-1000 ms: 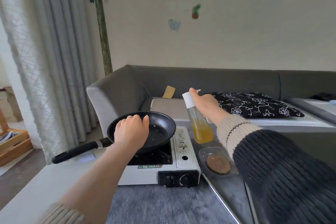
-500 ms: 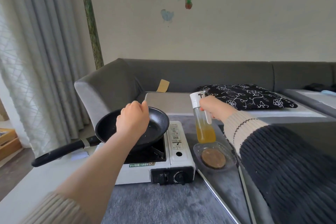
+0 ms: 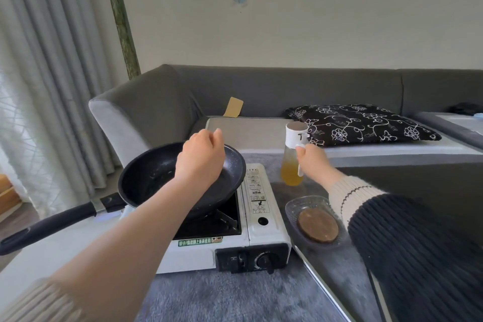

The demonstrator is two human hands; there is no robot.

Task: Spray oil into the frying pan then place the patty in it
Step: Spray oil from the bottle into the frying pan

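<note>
A black frying pan [image 3: 154, 178] sits tilted on the white portable gas stove [image 3: 264, 238], its long black handle [image 3: 52, 225] pointing left. My left hand [image 3: 201, 159] is curled over the pan's far right rim and grips it. My right hand [image 3: 312, 162] holds the oil spray bottle [image 3: 291, 167], which has a white head and yellow oil in its lower half. The bottle stands upright to the right of the stove, with its base at the grey table surface. A round brown patty [image 3: 317, 225] lies in a clear glass dish [image 3: 294, 206] just in front of the bottle.
The stove's knob [image 3: 264, 260] faces me. A grey cloth [image 3: 209, 295] covers the table. Behind it runs a grey sofa [image 3: 261, 91] with a black floral cushion [image 3: 360, 123]. Curtains [image 3: 39, 73] hang at the left. A metal edge [image 3: 326, 285] runs along the table's right side.
My right hand has brought the bottle from a tilt near the pan down to upright beside the stove. My left hand has slid toward the pan's far right rim.
</note>
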